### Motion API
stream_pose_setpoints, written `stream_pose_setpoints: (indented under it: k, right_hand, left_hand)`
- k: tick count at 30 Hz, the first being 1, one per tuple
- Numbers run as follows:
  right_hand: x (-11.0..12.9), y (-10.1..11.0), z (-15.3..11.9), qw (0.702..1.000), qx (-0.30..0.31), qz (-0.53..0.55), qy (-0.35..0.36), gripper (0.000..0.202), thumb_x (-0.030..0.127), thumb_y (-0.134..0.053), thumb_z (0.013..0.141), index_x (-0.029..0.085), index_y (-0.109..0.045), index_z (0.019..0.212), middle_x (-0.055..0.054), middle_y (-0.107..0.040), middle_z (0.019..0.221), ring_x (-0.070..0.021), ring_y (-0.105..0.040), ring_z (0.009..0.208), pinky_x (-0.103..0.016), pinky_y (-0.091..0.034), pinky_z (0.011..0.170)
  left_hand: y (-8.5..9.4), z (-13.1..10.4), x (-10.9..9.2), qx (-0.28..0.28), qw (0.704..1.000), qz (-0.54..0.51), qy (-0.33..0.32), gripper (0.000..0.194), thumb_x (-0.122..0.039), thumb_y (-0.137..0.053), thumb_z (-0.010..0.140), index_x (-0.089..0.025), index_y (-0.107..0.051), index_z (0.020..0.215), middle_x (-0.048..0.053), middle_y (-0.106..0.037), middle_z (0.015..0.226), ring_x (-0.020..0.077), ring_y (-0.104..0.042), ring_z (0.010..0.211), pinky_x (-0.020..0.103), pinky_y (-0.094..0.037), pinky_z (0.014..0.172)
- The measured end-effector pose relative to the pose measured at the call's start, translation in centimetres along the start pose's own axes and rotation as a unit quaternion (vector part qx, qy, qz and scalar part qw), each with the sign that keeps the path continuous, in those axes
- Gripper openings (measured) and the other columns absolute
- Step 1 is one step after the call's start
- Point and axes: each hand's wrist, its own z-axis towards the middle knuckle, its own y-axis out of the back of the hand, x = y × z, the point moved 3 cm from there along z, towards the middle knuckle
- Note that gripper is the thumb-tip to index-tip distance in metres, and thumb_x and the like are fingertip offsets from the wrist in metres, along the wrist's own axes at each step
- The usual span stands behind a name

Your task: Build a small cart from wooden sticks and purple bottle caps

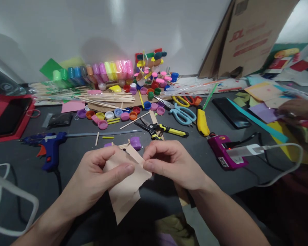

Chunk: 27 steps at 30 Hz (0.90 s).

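Observation:
A piece of tan card (pixel 125 194) with torn, uneven edges is held up between my two hands at the front of the table. My left hand (pixel 100 174) grips its left side, thumb flat on the near face. On the right edge, my right hand (pixel 171 164) pinches the card between thumb and fingertips. A slim strip (pixel 135 153) stands out at the card's upper edge; whether it is joined to the card is hard to tell. Just behind are a purple cap (pixel 135 143) and pliers with yellow-black handles (pixel 173 130).
A blue glue gun (pixel 50 147) lies left. Wooden sticks (pixel 113 98), coloured caps (pixel 109 115) and clay packs (pixel 92 73) line the back. Blue scissors (pixel 183 114), a yellow cutter (pixel 202 121), a phone (pixel 231 112) and a purple adapter (pixel 224 152) lie right, near another person's hand (pixel 297 111).

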Motion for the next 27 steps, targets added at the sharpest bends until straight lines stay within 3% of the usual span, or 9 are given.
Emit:
stream_pose_setpoints:
  k: [6, 11, 15, 20, 27]
  right_hand:
    - [0.02, 0.25, 0.01, 0.997, -0.030, -0.050, 0.057, 0.014, 0.019, -0.070, 0.085, 0.015, -0.068, 0.072, 0.003, -0.057, 0.065, -0.0070, -0.046, 0.058, -0.020, -0.035, 0.053]
    - [-0.23, 0.12, -0.10, 0.993, -0.065, -0.051, 0.081, 0.014, 0.020, -0.070, 0.085, 0.017, -0.067, 0.071, 0.004, -0.056, 0.064, -0.0077, -0.045, 0.058, -0.022, -0.035, 0.054]
    - [-0.18, 0.06, -0.03, 0.994, -0.079, -0.033, 0.069, 0.013, 0.020, -0.070, 0.083, 0.018, -0.068, 0.071, 0.003, -0.060, 0.065, -0.0083, -0.051, 0.059, -0.021, -0.040, 0.055]
    - [-0.18, 0.12, -0.02, 0.999, -0.039, -0.010, 0.005, 0.014, 0.025, -0.070, 0.083, 0.017, -0.068, 0.072, 0.001, -0.062, 0.063, -0.0098, -0.056, 0.057, -0.022, -0.044, 0.055]
    - [-0.08, 0.19, -0.21, 0.997, -0.056, -0.022, 0.052, 0.015, 0.024, -0.069, 0.086, 0.017, -0.066, 0.072, 0.002, -0.061, 0.062, -0.0087, -0.055, 0.056, -0.021, -0.043, 0.055]
  left_hand:
    - [0.01, 0.11, 0.09, -0.009, 1.000, -0.005, 0.012, 0.029, -0.046, -0.078, 0.078, -0.018, -0.071, 0.073, 0.002, -0.069, 0.079, 0.0137, -0.060, 0.067, 0.020, -0.044, 0.055]
    - [0.06, 0.00, 0.36, -0.009, 0.999, -0.049, 0.018, 0.026, -0.044, -0.080, 0.076, -0.019, -0.072, 0.075, 0.000, -0.066, 0.070, 0.0119, -0.058, 0.062, 0.018, -0.044, 0.052]
    - [0.06, 0.16, 0.56, -0.025, 0.996, -0.074, 0.031, 0.025, -0.042, -0.082, 0.073, -0.020, -0.071, 0.073, -0.001, -0.066, 0.066, 0.0092, -0.055, 0.055, 0.016, -0.043, 0.049]
    - [-0.10, 0.14, 0.26, -0.040, 0.996, -0.063, 0.040, 0.027, -0.044, -0.082, 0.072, -0.019, -0.071, 0.069, 0.000, -0.068, 0.064, 0.0112, -0.058, 0.054, 0.017, -0.043, 0.048]
    - [0.07, -0.07, 0.15, -0.059, 0.997, -0.041, 0.031, 0.028, -0.045, -0.082, 0.072, -0.018, -0.073, 0.074, 0.002, -0.070, 0.068, 0.0136, -0.060, 0.060, 0.019, -0.045, 0.051]
